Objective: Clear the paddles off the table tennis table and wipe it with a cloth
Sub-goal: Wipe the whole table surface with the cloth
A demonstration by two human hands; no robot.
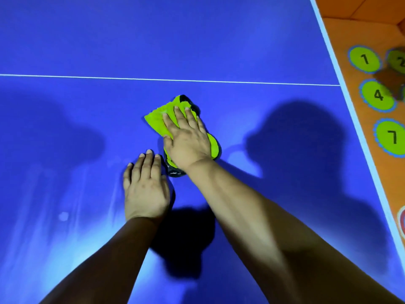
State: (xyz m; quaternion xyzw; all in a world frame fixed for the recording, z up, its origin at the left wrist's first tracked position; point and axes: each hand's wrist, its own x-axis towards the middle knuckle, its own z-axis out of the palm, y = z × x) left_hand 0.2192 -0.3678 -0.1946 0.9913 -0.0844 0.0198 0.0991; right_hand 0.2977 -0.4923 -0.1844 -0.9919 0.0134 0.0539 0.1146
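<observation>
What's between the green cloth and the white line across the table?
Nothing. In the head view, only bare blue table separates the green cloth from the white line.

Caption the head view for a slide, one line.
Right hand presses a green cloth flat on the blue table tennis table; left hand rests beside it.

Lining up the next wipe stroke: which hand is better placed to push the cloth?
Right. The right hand lies flat on the cloth, fingers straight, pressing it to the table. The left hand rests flat on bare table beside it, so it would first have to shift over.
</observation>
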